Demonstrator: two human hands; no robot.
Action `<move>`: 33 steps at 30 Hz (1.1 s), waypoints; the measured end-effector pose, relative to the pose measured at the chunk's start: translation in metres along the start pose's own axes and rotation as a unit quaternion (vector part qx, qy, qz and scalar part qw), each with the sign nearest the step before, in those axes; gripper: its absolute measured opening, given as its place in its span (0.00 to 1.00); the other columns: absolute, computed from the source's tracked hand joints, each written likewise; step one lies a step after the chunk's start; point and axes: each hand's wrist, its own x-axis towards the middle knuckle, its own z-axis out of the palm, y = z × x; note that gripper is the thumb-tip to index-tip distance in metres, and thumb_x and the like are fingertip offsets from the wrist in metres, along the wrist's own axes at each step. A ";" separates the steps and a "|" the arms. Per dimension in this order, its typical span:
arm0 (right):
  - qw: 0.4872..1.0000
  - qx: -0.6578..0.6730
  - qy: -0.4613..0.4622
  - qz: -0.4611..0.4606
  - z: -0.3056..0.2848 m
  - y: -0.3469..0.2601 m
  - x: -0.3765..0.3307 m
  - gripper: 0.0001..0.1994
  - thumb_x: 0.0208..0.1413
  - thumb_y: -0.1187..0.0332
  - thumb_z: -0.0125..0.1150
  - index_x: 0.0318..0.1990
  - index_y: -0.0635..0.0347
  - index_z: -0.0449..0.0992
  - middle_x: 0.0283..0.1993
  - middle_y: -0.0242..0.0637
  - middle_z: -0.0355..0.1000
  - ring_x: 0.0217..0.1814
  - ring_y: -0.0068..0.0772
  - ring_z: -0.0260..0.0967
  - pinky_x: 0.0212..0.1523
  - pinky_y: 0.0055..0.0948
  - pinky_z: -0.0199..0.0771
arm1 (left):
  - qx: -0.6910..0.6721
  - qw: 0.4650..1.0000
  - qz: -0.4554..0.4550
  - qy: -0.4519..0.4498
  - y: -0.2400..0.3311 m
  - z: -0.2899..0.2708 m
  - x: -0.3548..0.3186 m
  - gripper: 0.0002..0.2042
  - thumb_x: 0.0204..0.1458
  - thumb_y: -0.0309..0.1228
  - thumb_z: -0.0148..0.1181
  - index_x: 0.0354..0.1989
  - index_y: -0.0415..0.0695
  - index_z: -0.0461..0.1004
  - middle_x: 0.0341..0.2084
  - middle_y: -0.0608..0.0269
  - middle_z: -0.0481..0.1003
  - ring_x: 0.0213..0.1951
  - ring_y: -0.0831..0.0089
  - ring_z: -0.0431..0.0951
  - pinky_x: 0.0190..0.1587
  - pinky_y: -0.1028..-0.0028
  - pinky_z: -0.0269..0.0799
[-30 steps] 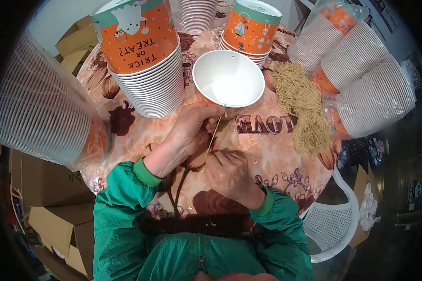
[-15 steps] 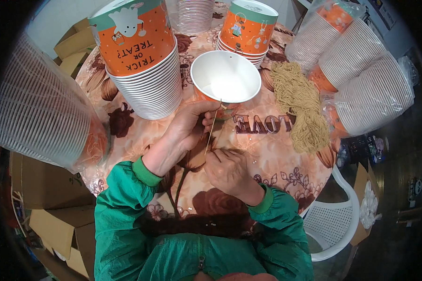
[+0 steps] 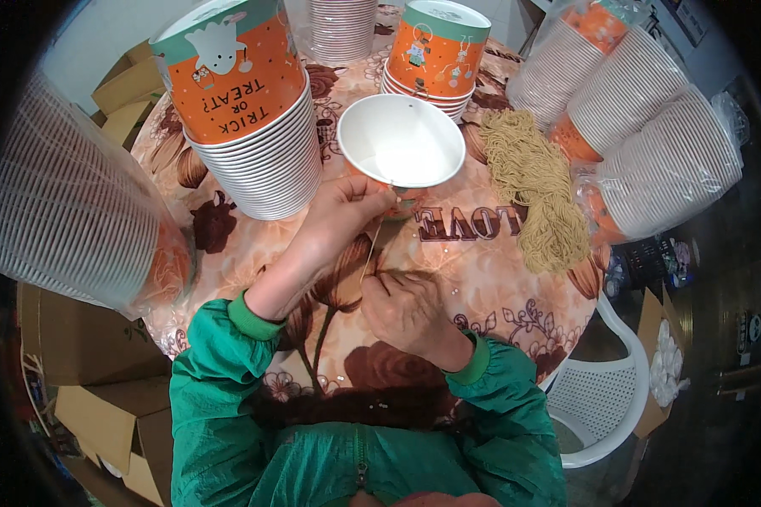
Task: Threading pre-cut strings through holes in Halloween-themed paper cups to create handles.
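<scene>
A white-lined paper bucket (image 3: 402,139) with an orange outside stands in front of me, its mouth tilted toward me. My left hand (image 3: 353,207) is closed in a pinch at the bucket's near rim, on one end of a thin tan cord (image 3: 369,255). From there the cord runs down to my right hand (image 3: 407,311), whose fingers are curled closed on its other part. The cord looks fairly straight between the two hands. A small hole shows in the bucket's far wall. My left fingertips hide where the cord meets the near rim.
Stacked orange buckets (image 3: 258,152) stand at the left, and a shorter stack (image 3: 435,59) stands behind. A skein of tan cord (image 3: 537,190) lies right of the bucket. Plastic-wrapped stacks (image 3: 651,152) line the right edge; another wrapped stack (image 3: 76,203) is far left. A white chair (image 3: 600,406) stands lower right.
My left fingertips have turned and closed in at the bucket's near rim, where the cord's end stuck up before. My right hand has shifted slightly left and stays on the cord.
</scene>
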 end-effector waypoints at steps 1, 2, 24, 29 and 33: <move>1.000 0.011 -0.006 0.008 0.000 0.000 -0.001 0.06 0.54 0.71 0.64 0.33 0.62 0.73 0.26 0.42 0.72 0.29 0.43 0.76 0.33 0.41 0.78 | 0.000 1.000 0.000 -0.001 0.004 0.000 -0.004 0.04 0.60 0.27 0.65 0.37 0.39 0.78 0.20 0.70 0.71 0.26 0.77 0.74 0.29 0.78 0.67; 1.000 0.010 -0.006 0.008 0.000 0.000 0.000 0.06 0.54 0.71 0.64 0.33 0.62 0.73 0.26 0.42 0.72 0.29 0.43 0.76 0.33 0.41 0.78 | 0.205 0.972 0.111 0.035 0.008 -0.001 -0.010 0.05 0.58 0.26 0.66 0.39 0.40 0.78 0.24 0.66 0.73 0.28 0.71 0.76 0.31 0.74 0.71; 0.959 0.028 0.278 0.051 -0.037 0.029 0.009 0.11 0.59 0.80 0.66 0.49 0.69 0.79 0.36 0.47 0.81 0.30 0.44 0.79 0.32 0.36 0.78 | 0.530 0.727 0.436 0.030 0.024 -0.007 -0.016 0.12 0.52 0.34 0.72 0.35 0.41 0.76 0.32 0.58 0.71 0.32 0.58 0.77 0.29 0.63 0.74; 0.948 0.020 0.295 0.121 -0.048 0.044 0.006 0.09 0.61 0.81 0.64 0.49 0.68 0.81 0.34 0.46 0.80 0.30 0.42 0.79 0.31 0.35 0.76 | 0.517 0.739 0.432 -0.001 0.034 -0.010 -0.018 0.15 0.50 0.38 0.74 0.28 0.41 0.75 0.28 0.59 0.69 0.32 0.58 0.75 0.29 0.63 0.72; 0.941 0.057 0.295 0.152 -0.055 0.048 0.006 0.08 0.61 0.80 0.65 0.47 0.68 0.81 0.33 0.45 0.80 0.29 0.41 0.78 0.30 0.34 0.75 | 0.508 0.749 0.424 -0.035 0.039 -0.015 -0.019 0.14 0.51 0.35 0.72 0.27 0.39 0.74 0.28 0.58 0.71 0.29 0.60 0.75 0.29 0.64 0.71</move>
